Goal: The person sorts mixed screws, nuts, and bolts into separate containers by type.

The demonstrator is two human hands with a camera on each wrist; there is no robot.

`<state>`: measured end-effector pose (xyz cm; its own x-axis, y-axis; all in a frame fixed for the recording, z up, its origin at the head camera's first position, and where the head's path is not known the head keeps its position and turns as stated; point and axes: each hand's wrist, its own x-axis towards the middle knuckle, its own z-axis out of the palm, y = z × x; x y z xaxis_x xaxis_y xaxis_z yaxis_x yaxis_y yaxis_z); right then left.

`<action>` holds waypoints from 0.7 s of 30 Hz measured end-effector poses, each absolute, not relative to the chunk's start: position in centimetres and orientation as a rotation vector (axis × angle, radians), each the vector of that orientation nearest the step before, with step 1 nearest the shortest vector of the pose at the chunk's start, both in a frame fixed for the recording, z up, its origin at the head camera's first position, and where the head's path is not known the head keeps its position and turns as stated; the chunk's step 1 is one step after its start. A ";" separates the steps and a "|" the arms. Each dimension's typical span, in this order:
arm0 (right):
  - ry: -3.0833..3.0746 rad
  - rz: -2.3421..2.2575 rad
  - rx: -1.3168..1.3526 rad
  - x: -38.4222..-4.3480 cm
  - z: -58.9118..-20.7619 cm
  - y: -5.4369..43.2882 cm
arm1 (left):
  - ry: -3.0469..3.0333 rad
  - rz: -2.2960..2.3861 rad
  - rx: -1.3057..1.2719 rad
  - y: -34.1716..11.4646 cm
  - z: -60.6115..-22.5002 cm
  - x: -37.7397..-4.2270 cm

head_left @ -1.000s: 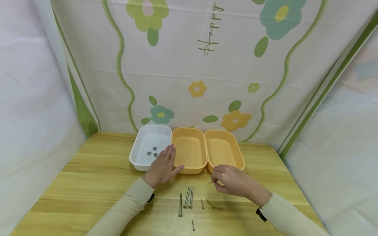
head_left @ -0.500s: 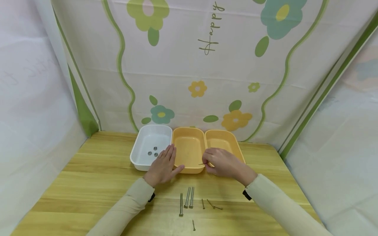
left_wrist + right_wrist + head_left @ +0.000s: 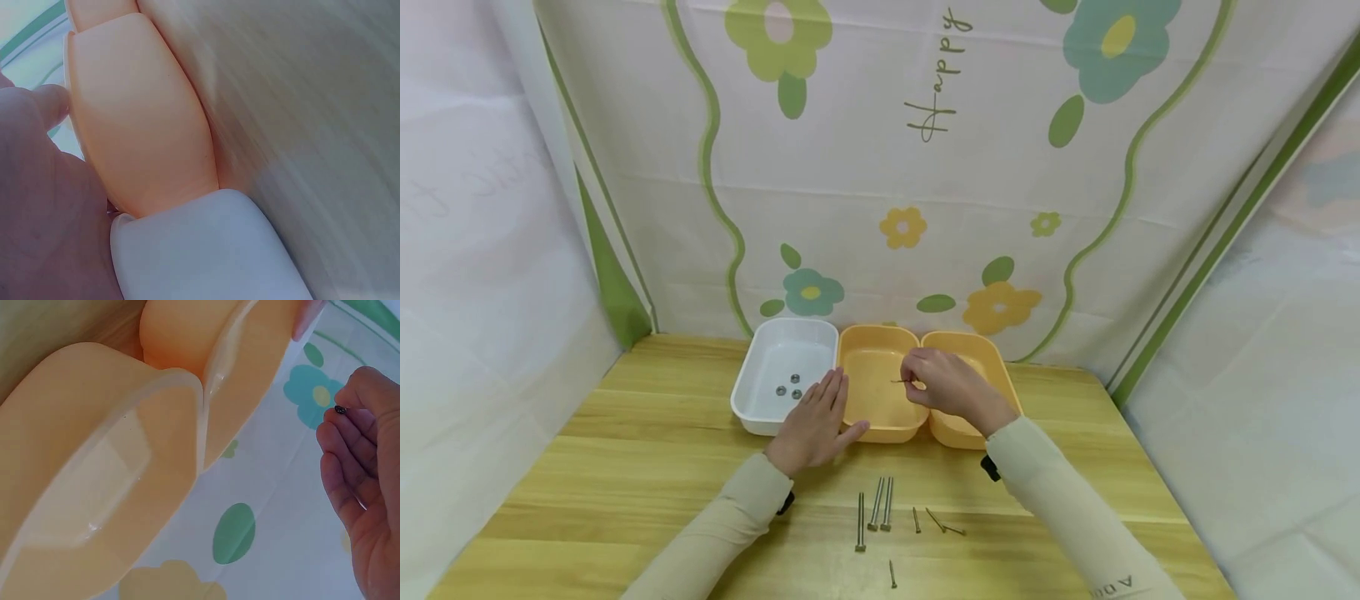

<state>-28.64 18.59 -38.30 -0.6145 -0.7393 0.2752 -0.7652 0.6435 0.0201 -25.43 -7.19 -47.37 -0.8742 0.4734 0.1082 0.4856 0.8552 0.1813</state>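
Note:
My right hand (image 3: 947, 383) is over the seam of the two orange trays, its thumb and fingertips pinching a thin screw (image 3: 897, 382). The screw points left above the middle orange tray (image 3: 868, 367); in the right wrist view only its dark head (image 3: 340, 409) shows. Spread flat, my left hand (image 3: 815, 419) rests on the adjoining rims of the white tray (image 3: 752, 367) and the middle tray. Part of the right orange tray (image 3: 955, 435) is hidden by my right hand and forearm. Three hex nuts (image 3: 795, 378) lie in the white tray.
On the table (image 3: 647, 458), in front of the trays, lie three long bolts (image 3: 861, 523). Several small screws (image 3: 917, 520) lie to their right, and one screw (image 3: 892, 574) is nearer the front edge. A flowered cloth (image 3: 842, 167) hangs behind the trays.
My right hand has moved up and to the left with the screw, from in front of the right orange tray to above the middle one. The left hand has stayed in place.

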 end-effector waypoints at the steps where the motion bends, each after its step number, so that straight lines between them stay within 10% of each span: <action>1: -2.618 0.158 1.203 -29.0 -38.5 18.5 | -2.965 -0.314 -0.768 -7.2 -47.4 -25.4; 21: -2.489 0.247 1.054 -30.0 -38.7 18.1 | -2.961 -0.313 -0.762 -7.2 -47.4 -25.3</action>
